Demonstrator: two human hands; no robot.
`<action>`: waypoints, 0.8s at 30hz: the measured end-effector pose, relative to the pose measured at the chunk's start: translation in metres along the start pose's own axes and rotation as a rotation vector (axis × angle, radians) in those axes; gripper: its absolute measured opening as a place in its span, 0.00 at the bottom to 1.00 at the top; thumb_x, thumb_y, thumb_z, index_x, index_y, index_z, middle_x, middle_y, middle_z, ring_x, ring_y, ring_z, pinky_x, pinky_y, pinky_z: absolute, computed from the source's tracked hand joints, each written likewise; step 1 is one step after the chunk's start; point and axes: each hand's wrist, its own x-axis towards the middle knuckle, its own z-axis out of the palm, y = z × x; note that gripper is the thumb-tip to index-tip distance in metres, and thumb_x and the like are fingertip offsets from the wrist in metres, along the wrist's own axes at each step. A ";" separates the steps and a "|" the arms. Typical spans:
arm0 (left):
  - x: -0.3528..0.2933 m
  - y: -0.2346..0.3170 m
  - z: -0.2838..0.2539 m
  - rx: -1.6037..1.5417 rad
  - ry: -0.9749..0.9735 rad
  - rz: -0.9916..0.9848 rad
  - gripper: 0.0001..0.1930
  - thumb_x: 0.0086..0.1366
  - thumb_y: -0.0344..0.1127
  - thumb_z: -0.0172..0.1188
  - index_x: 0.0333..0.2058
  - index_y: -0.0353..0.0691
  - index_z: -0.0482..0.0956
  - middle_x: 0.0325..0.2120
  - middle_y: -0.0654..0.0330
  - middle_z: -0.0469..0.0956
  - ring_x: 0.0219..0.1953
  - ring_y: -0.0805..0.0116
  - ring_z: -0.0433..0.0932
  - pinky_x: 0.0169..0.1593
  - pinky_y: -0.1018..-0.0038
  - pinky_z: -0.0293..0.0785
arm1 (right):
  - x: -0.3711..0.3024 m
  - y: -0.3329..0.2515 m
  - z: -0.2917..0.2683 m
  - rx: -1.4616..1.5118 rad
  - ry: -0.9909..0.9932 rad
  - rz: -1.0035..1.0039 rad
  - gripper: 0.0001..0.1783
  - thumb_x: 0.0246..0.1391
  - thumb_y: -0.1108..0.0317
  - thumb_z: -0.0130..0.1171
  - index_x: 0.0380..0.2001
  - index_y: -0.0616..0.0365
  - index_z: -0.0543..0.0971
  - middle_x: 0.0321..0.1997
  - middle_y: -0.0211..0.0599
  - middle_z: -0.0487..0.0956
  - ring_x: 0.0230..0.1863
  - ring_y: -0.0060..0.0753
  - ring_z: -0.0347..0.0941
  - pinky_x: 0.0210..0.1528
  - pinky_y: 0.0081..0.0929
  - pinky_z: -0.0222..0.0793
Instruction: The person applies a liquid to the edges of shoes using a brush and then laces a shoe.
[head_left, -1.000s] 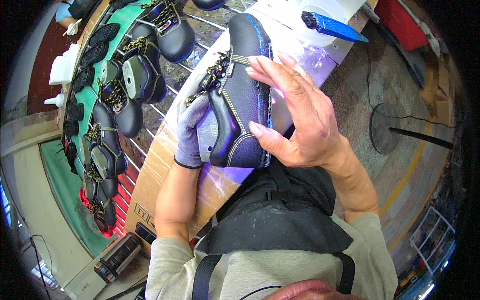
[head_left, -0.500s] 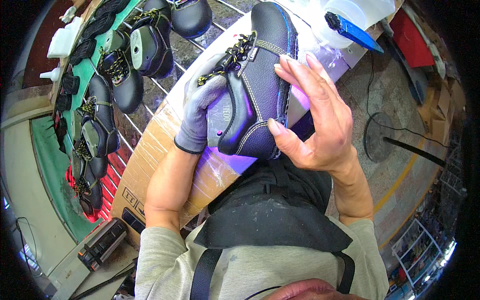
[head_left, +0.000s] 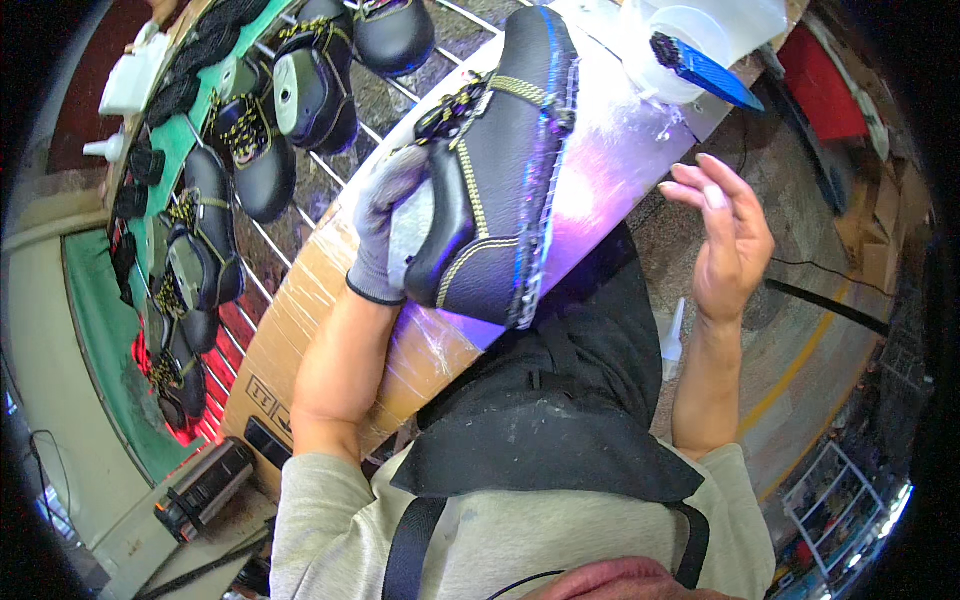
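My left hand (head_left: 384,225), in a grey glove, is closed round the shoe last inside a black leather shoe (head_left: 497,190). The shoe lies on its side in the air, toe pointing away from me, its stitched lower edge and a blue line turned to the right. Yellow-and-black laces and yellow seams show on the upper. My bare right hand (head_left: 732,235) is apart from the shoe, off to the right, with fingers loosely bent and nothing visible in them. Closest to it is a clear plastic tub (head_left: 685,50) with a blue-handled brush (head_left: 715,75) resting across it.
Cardboard under clear film (head_left: 320,300) covers the bench below the shoe. At left, several black shoes (head_left: 264,175) on lasts sit on a metal-rod rack above a red glow, beside dark soles (head_left: 205,50) on a green strip. A white nozzle bottle (head_left: 673,340) is by my apron.
My right hand has left the shoe and moved right. The shoe has tilted, showing more of its stitched bottom edge. My left hand keeps hold of it.
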 end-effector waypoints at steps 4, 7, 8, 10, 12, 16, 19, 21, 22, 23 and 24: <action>0.001 0.005 -0.010 -0.088 -0.037 0.016 0.31 0.70 0.37 0.50 0.69 0.27 0.60 0.64 0.38 0.69 0.64 0.47 0.73 0.70 0.54 0.68 | -0.003 0.010 0.008 0.092 0.028 0.090 0.16 0.69 0.72 0.53 0.54 0.72 0.76 0.44 0.52 0.85 0.43 0.35 0.84 0.54 0.29 0.76; 0.001 0.005 -0.014 -0.105 -0.105 0.008 0.34 0.70 0.40 0.51 0.69 0.28 0.58 0.65 0.37 0.67 0.65 0.45 0.71 0.71 0.52 0.66 | -0.003 0.010 0.013 0.101 0.012 0.084 0.15 0.69 0.72 0.54 0.53 0.72 0.76 0.41 0.52 0.85 0.43 0.34 0.84 0.54 0.28 0.76; 0.001 0.005 -0.016 -0.153 -0.130 -0.020 0.35 0.70 0.42 0.52 0.70 0.28 0.58 0.65 0.37 0.67 0.66 0.44 0.71 0.71 0.51 0.65 | -0.002 0.009 0.014 0.094 0.007 0.086 0.15 0.69 0.72 0.54 0.53 0.72 0.76 0.41 0.52 0.85 0.43 0.34 0.84 0.53 0.28 0.76; 0.001 0.005 -0.017 -0.229 -0.178 -0.066 0.36 0.70 0.44 0.52 0.70 0.28 0.57 0.66 0.37 0.66 0.66 0.43 0.70 0.72 0.51 0.63 | -0.002 0.010 0.014 0.099 0.011 0.081 0.15 0.69 0.72 0.55 0.53 0.72 0.76 0.41 0.53 0.85 0.42 0.33 0.84 0.53 0.28 0.76; -0.001 0.005 -0.015 -0.260 -0.155 -0.097 0.36 0.70 0.45 0.52 0.70 0.28 0.58 0.66 0.38 0.66 0.67 0.44 0.69 0.73 0.51 0.61 | -0.001 0.013 0.014 0.109 0.012 0.069 0.15 0.68 0.71 0.55 0.52 0.72 0.77 0.41 0.52 0.85 0.41 0.33 0.84 0.52 0.27 0.76; -0.006 0.003 -0.011 -0.273 -0.088 -0.103 0.34 0.70 0.48 0.48 0.65 0.26 0.66 0.62 0.38 0.72 0.62 0.44 0.75 0.70 0.51 0.66 | 0.009 0.019 0.015 0.158 -0.004 0.050 0.15 0.68 0.71 0.56 0.52 0.72 0.77 0.41 0.51 0.85 0.39 0.32 0.84 0.48 0.27 0.77; 0.000 0.011 0.003 -0.010 0.005 -0.019 0.32 0.69 0.38 0.53 0.68 0.27 0.61 0.63 0.41 0.71 0.63 0.49 0.74 0.70 0.55 0.67 | 0.026 0.022 0.026 0.204 -0.069 0.051 0.15 0.67 0.72 0.57 0.51 0.72 0.77 0.41 0.49 0.84 0.37 0.30 0.84 0.45 0.26 0.78; 0.015 0.020 0.024 0.136 -0.082 0.047 0.33 0.67 0.33 0.53 0.69 0.29 0.60 0.62 0.43 0.72 0.62 0.52 0.75 0.69 0.58 0.69 | 0.039 0.035 0.037 0.240 -0.146 0.064 0.15 0.66 0.72 0.59 0.51 0.73 0.78 0.40 0.47 0.85 0.36 0.29 0.83 0.42 0.25 0.79; 0.023 0.026 0.036 0.309 0.043 0.097 0.33 0.68 0.34 0.54 0.69 0.29 0.60 0.62 0.45 0.72 0.61 0.54 0.76 0.68 0.60 0.70 | 0.046 0.039 0.042 0.248 -0.184 0.075 0.15 0.65 0.72 0.60 0.50 0.73 0.78 0.39 0.46 0.85 0.35 0.28 0.83 0.40 0.24 0.80; 0.037 0.035 0.051 0.378 0.061 0.111 0.33 0.68 0.35 0.54 0.69 0.29 0.60 0.62 0.45 0.72 0.61 0.55 0.76 0.67 0.60 0.71 | 0.052 0.045 0.046 0.243 -0.213 0.088 0.15 0.65 0.72 0.60 0.49 0.73 0.78 0.38 0.45 0.85 0.34 0.28 0.83 0.38 0.24 0.80; 0.057 0.044 0.066 0.438 0.076 0.125 0.33 0.68 0.35 0.54 0.69 0.30 0.61 0.62 0.46 0.73 0.61 0.57 0.76 0.67 0.61 0.71 | 0.058 0.054 0.047 0.229 -0.241 0.101 0.15 0.64 0.72 0.61 0.49 0.73 0.79 0.37 0.45 0.85 0.33 0.28 0.83 0.36 0.24 0.80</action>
